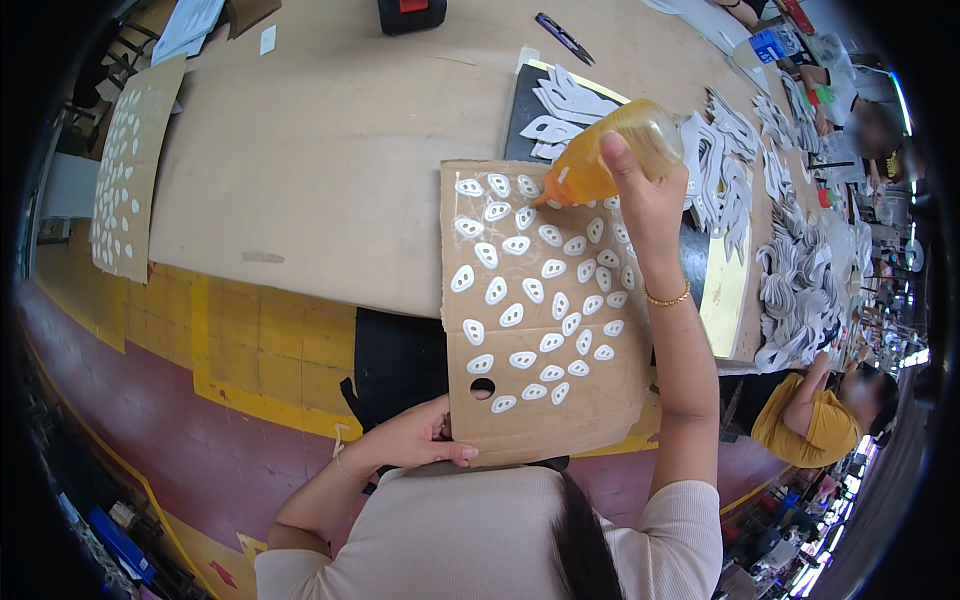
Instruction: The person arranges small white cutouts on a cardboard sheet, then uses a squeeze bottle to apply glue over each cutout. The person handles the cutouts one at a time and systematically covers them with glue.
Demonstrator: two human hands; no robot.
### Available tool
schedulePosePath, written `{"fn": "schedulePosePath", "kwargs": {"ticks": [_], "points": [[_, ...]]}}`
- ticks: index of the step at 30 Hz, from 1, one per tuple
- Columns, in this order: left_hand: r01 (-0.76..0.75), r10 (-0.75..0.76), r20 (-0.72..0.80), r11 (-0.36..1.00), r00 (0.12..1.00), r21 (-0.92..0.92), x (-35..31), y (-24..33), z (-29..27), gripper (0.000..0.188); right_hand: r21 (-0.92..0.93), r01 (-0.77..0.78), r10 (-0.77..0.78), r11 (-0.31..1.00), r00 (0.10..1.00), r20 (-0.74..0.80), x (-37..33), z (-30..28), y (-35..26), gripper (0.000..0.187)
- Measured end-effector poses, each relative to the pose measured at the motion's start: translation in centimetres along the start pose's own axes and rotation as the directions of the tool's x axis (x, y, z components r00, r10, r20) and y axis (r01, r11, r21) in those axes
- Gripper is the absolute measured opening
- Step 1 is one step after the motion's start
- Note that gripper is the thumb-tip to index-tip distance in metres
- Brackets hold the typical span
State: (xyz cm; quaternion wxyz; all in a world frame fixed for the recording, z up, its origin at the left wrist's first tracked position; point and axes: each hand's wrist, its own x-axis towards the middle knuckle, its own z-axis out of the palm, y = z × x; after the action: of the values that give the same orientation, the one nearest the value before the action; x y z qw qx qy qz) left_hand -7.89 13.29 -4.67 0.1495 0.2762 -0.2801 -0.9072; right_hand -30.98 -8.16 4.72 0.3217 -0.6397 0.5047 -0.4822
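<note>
Where the right hand (648, 185) grips, squeeze bottle: one translucent plastic squeeze bottle (612, 155), with amber contents and an orange nozzle (560, 187).
Hands: two; the second is the left hand (435, 438), at the near left corner of a brown rectangular cardboard sheet (545, 432).
Cardboard: two sheets; the other is an upright-looking brown panel with white pieces (125, 170) at far left, its pieces too small to count surely.
White pieces: roughly forty flat white rounded pieces with two dark spots each (533, 291) on the near sheet; hand and bottle cover some, so no exact count.
Hole: one round dark hole (482, 388), lower left of the near sheet.
Grey-white cut pieces: several heaps of grey-white curved flat pieces (805, 290) at right, overlapping, uncountable.
Tool: one slim dark-blue and black tool (565, 40), kind unclear.
Table: broad tan tabletop (300, 170); the near sheet reaches past its front edge.
Room: yellow-tiled floor (275, 340) with a maroon band (170, 365); at right, a person in a mustard-yellow top (810, 420).
Right fingers: thumb laid along the bottle's side; the others are hidden behind it, spread or together cannot be told.
Left fingers: thumb on the sheet's face, the rest partly hidden at its edge, pinching the cardboard.
Bottle position: above the sheet's far part.
Bottle axis: oblique, base upper right, nozzle pointing down and left to a white piece; contact cannot be told.
Sheet axis: long side runs from far to near.
</note>
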Motion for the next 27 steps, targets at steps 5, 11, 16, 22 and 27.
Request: {"fn": "schedulePosePath", "kwargs": {"ticks": [5,11,16,22,27], "points": [[-0.018,0.018,0.015,0.999,1.000,0.034,0.0,0.0,-0.1,0.067,-0.058,-0.017,0.020,0.998,0.998,0.053,0.1,0.8,-0.5,0.035],[-0.004,0.004,0.011,1.000,1.000,-0.006,-0.1,0.2,0.1,0.067,-0.186,0.113,-0.087,0.976,0.986,0.144,-0.1,1.6,-1.7,0.037],[-0.011,0.011,0.012,1.000,1.000,0.006,0.0,0.0,0.0,0.068,-0.248,0.275,-0.225,0.929,0.951,0.212,-0.5,1.5,-2.6,0.035],[-0.022,0.022,0.008,1.000,1.000,-0.016,-0.1,-0.1,0.0,0.068,-0.299,0.353,-0.304,0.886,0.932,0.199,-0.8,1.0,-2.6,0.032],[-0.025,0.026,0.008,1.000,1.000,-0.014,-0.1,0.1,0.1,0.068,-0.267,0.302,-0.276,0.915,0.952,0.130,-1.0,0.7,-1.9,0.031]]}}
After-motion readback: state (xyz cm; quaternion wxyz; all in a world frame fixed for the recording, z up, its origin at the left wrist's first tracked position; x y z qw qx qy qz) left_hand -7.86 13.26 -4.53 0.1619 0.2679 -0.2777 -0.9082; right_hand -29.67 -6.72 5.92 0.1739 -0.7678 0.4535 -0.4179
